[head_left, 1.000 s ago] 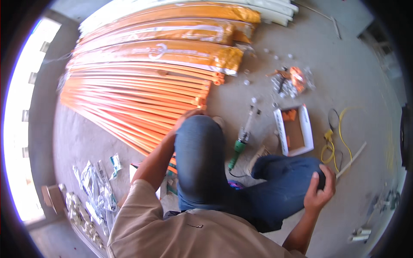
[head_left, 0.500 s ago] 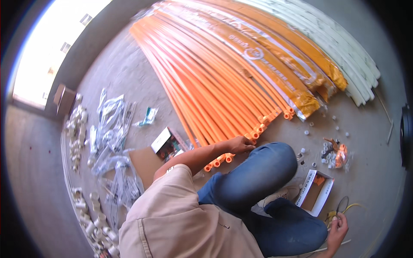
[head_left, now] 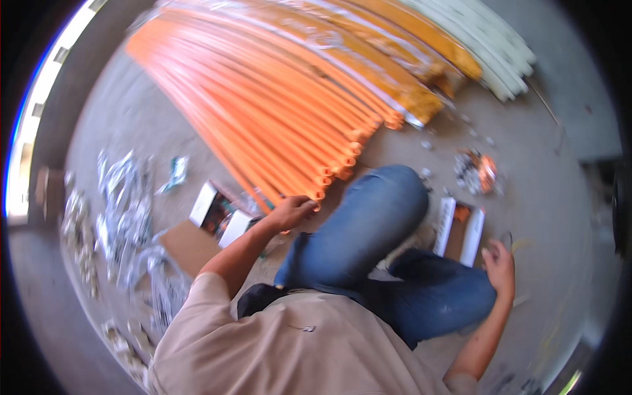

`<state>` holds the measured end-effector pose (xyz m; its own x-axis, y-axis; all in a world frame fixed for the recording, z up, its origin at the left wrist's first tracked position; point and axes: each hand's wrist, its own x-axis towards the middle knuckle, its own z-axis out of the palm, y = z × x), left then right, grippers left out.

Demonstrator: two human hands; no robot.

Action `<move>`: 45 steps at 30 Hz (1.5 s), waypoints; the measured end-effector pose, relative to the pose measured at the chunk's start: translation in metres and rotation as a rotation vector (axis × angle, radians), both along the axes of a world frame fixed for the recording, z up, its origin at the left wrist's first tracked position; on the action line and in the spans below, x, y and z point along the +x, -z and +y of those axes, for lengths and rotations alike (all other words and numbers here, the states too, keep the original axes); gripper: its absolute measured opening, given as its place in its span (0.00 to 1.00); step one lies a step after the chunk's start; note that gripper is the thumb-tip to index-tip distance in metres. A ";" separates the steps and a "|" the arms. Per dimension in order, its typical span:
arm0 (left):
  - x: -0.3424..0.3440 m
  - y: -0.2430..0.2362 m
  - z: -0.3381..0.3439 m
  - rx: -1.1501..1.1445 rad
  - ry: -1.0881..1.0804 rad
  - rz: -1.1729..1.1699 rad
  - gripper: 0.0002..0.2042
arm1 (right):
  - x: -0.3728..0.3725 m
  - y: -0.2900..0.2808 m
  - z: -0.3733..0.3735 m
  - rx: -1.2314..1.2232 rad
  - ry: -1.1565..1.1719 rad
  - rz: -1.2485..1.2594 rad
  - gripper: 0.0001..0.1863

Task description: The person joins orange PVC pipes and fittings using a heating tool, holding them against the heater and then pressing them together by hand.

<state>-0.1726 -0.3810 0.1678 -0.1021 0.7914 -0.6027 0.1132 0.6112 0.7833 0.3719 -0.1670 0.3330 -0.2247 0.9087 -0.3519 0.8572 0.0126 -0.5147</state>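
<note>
In the head view, my left hand point(head_left: 294, 212) is at the near ends of the orange pipes point(head_left: 263, 118), its fingers curled around one pipe end point(head_left: 318, 205). The palm covers part of the neighbouring ends. Over on the right, my right hand point(head_left: 500, 266) hovers beside my knee and the open white box point(head_left: 473, 238). Its fingers are bent together, and a thin dark loop point(head_left: 507, 238) shows at the fingertips. What the hand holds is mostly hidden and blurred.
An open box of small parts point(head_left: 210, 209) and a cardboard flap point(head_left: 189, 247) lie left of my arm. Clear plastic bags point(head_left: 125, 210) and white fittings point(head_left: 80, 240) spread further left. Orange-wrapped bundles point(head_left: 395, 79) and white pipes point(head_left: 487, 52) lie at the back; a bag of fittings point(head_left: 486, 172) sits right.
The whole view has shifted, and the picture is blurred. My left hand has slid nearer and leftward along the pipe ends. My right hand has come up closer to the white box.
</note>
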 end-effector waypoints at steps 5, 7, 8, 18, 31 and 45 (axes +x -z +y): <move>0.030 -0.077 0.065 0.363 -0.131 -0.015 0.26 | 0.001 -0.015 -0.021 0.365 0.133 -0.061 0.17; 0.047 -0.113 0.082 0.647 -0.015 0.098 0.22 | 0.003 -0.022 -0.039 0.524 0.241 -0.038 0.16; 0.057 -0.133 0.086 0.719 0.016 0.184 0.22 | -0.002 -0.034 -0.050 0.523 0.355 0.013 0.16; 0.099 -0.190 0.148 0.846 0.598 0.511 0.26 | -0.002 0.014 -0.173 0.984 0.770 0.264 0.21; 0.168 -0.230 0.175 0.999 1.295 0.715 0.26 | -0.033 -0.013 -0.227 0.556 0.537 0.099 0.49; 0.186 -0.190 0.277 0.824 1.458 0.294 0.16 | 0.000 -0.014 -0.131 0.433 0.358 0.154 0.19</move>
